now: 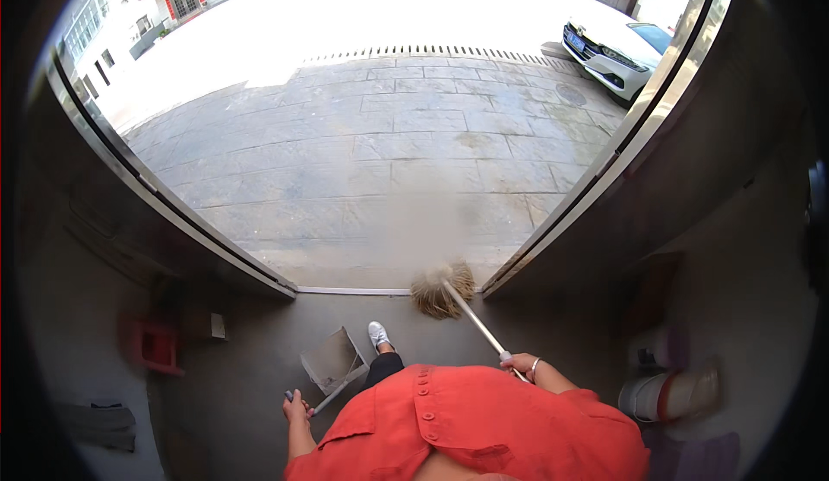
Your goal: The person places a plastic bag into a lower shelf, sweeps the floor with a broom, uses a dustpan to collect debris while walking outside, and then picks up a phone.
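Observation:
My right hand (521,365), with a bangle at the wrist, is closed around the pale pole of a mop (445,295). The mop's shaggy beige strands touch the floor at the door sill. Low on the left, my left hand (296,406) is closed on the handle of a grey dustpan (331,363). The dustpan hangs or rests just left of my white shoe (378,334); whether it touches the floor I cannot tell. What lies inside the pan cannot be made out.
Metal door frames (604,179) flank the doorway on both sides, with a sill (354,291) between them. Outside lies stone paving (371,144), with a white car (617,53) parked far right. Indoors stand a red stool-like object (158,347) at left and a white bucket (643,397) at right.

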